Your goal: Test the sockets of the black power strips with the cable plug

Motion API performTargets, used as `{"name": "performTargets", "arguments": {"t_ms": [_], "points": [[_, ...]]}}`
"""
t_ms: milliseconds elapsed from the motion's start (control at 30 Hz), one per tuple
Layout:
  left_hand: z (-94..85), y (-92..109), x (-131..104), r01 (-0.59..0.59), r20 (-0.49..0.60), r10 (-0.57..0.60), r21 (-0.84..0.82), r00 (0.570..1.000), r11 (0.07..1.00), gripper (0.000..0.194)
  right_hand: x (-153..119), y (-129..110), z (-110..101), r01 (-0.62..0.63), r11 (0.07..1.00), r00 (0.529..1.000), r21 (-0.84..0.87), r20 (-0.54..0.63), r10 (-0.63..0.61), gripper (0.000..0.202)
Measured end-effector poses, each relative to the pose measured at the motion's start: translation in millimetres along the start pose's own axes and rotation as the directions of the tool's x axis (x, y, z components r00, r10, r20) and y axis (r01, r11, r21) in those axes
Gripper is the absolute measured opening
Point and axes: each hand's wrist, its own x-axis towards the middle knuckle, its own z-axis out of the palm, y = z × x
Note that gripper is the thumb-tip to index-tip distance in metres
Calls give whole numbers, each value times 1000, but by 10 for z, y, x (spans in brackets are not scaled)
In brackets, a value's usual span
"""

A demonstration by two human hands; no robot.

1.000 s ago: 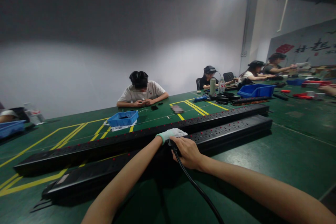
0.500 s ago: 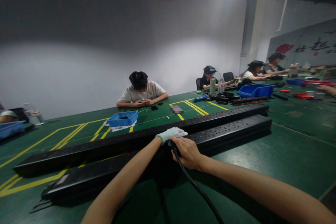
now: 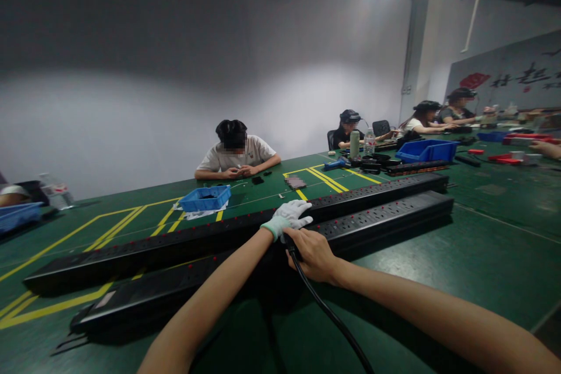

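Two long black power strips lie side by side on the green table. The near power strip [image 3: 385, 214] has sockets and small red dots along its top; the far power strip [image 3: 109, 251] runs behind it. My left hand [image 3: 293, 214], in a white glove with a mint cuff, is open over the strips with its fingers stretched out. Bare, my right hand [image 3: 313, 254] is closed round a black plug [image 3: 289, 243] at the near strip's top, and its black cable [image 3: 329, 311] trails down towards me. The plug's prongs are hidden.
Across the table [image 3: 495, 269] sits a person [image 3: 236, 158] behind a blue tray [image 3: 205, 198]. Further right are a blue bin [image 3: 427, 151], a green bottle [image 3: 355, 145] and several people. Another blue bin [image 3: 20, 216] stands at the left edge. Yellow tape lines mark the tabletop.
My left hand has lifted slightly and its fingers have spread apart, shifting towards the far strip. My right hand stays in place on the plug.
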Motion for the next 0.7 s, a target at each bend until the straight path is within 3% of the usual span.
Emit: {"name": "performTargets", "arguments": {"t_ms": [200, 400, 700], "points": [[123, -111, 23, 32, 97, -44, 118, 994, 992, 64, 3, -1, -7, -2, 1000, 1000, 11, -1, 2, 44], [163, -171, 53, 90, 110, -108, 155, 988, 984, 70, 1, 1, -4, -2, 1000, 1000, 2, 4, 2, 45], [83, -257, 42, 129, 81, -142, 154, 987, 980, 51, -2, -7, -19, -3, 1000, 1000, 3, -1, 3, 47]]}}
